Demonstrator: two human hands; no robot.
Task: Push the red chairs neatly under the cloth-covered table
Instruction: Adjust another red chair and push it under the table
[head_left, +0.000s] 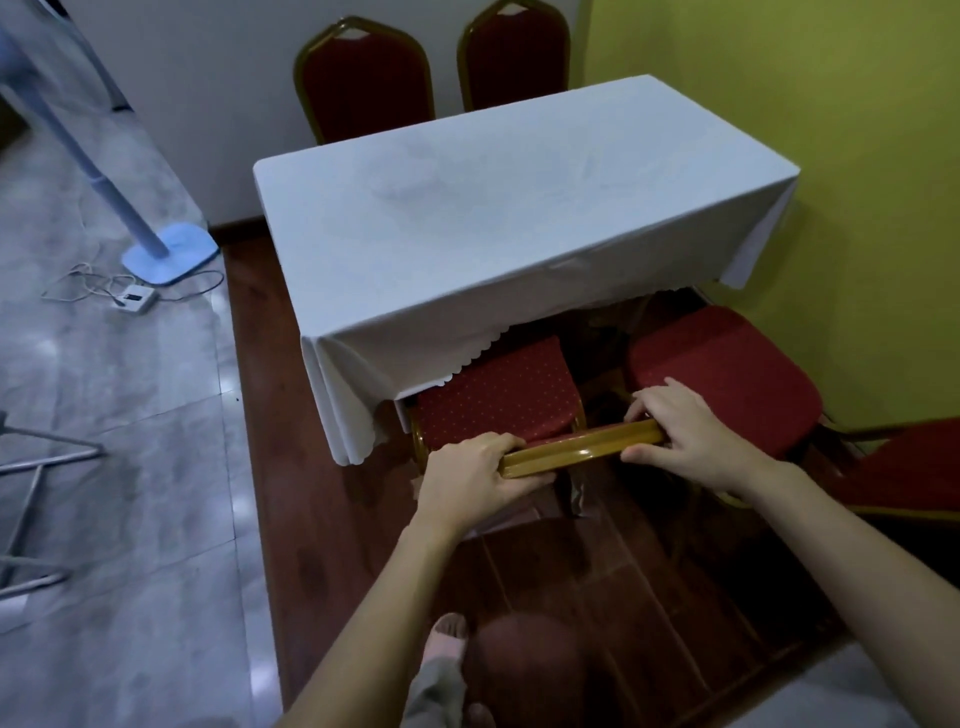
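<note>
1. The left hand (475, 475) is curled closed around the left end of the glossy gold-painted metal top rail (579, 448) of a chair back, fingers over the top and thumb underneath.
2. The right hand (680, 434) is wrapped closed around the right end of the same rail, fingers draped over the far side and thumb along the near edge; both hands have the rail firmly in hand.
3. That rail belongs to the near-left red dotted-fabric chair with a gold frame (498, 397), whose seat front sits under the scalloped hem of the white cloth-covered rectangular table (498, 223), while most of the seat is out in the open.
4. The step in hand looks to be pushing this chair in; it seems roughly partway, with the seat not yet tucked under.
5. The next move likely calls for an even forward push from both hands, keeping the rail square to the table edge, since the chair appears slightly skewed, and letting the cloth ride over the seat rather than bunch.
6. Just beside it on the right, a second red padded chair (727, 374) stands further out and angled, so it probably waits its turn.
7. On the far side, two red chair backs with gold frames (363, 78) stand against the table's far edge.
</note>
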